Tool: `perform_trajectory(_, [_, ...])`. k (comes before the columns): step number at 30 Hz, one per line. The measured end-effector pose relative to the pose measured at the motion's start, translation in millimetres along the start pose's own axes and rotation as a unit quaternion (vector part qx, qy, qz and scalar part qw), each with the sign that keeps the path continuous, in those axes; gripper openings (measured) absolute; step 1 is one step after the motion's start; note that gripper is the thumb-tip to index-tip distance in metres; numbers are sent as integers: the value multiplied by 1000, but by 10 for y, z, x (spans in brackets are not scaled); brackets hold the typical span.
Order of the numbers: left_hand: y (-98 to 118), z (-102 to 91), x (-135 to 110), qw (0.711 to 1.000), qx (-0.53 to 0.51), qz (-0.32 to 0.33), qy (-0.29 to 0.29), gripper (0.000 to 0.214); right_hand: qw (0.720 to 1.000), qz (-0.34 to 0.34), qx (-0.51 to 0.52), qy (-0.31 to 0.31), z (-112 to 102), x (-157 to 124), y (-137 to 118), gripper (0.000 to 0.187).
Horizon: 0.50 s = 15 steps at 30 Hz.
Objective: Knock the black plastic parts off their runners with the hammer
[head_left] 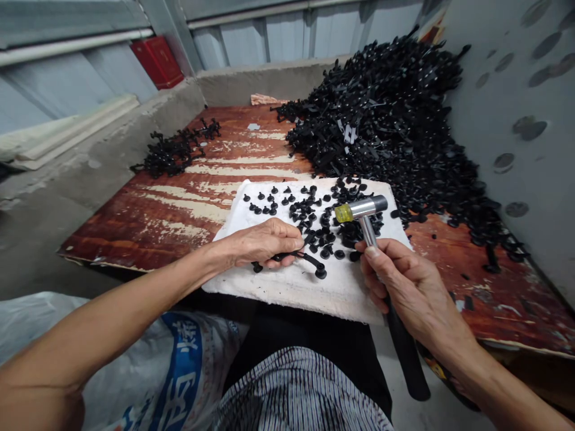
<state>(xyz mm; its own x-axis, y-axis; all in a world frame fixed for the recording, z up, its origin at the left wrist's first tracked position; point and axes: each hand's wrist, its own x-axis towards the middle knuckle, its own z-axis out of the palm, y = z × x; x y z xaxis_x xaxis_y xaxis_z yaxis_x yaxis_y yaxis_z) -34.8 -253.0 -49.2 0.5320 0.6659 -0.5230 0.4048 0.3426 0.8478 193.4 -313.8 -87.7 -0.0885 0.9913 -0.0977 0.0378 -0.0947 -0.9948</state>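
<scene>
Pinched in my left hand (274, 242) is a black plastic strip-like part (308, 258) with a round knob at its near right end; a second knob shows below my wrist. My right hand (399, 272) is wrapped round a mallet (368, 209) with a yellow face, a dark face and a black grip. Its head is raised over the right side of a white cloth pad (269, 284). Many small black round-headed pieces (309, 209) lie scattered on the pad, just beyond my left hand and under the mallet head. My fingers hide the middle of the strip.
A large heap of black parts (381, 114) covers the back right of the worn red-brown table (215, 155). A smaller pile (171, 152) lies at the left. Behind stands a low concrete ledge (265, 78) with a red box (157, 61). A printed sack (179, 371) sits below the table's front edge.
</scene>
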Motion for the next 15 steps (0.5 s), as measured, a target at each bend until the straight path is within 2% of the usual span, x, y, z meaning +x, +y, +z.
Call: perform_trajectory(15, [15, 11, 18, 998, 55, 12, 2, 30, 1000, -5, -6, -1, 5, 5, 23, 30])
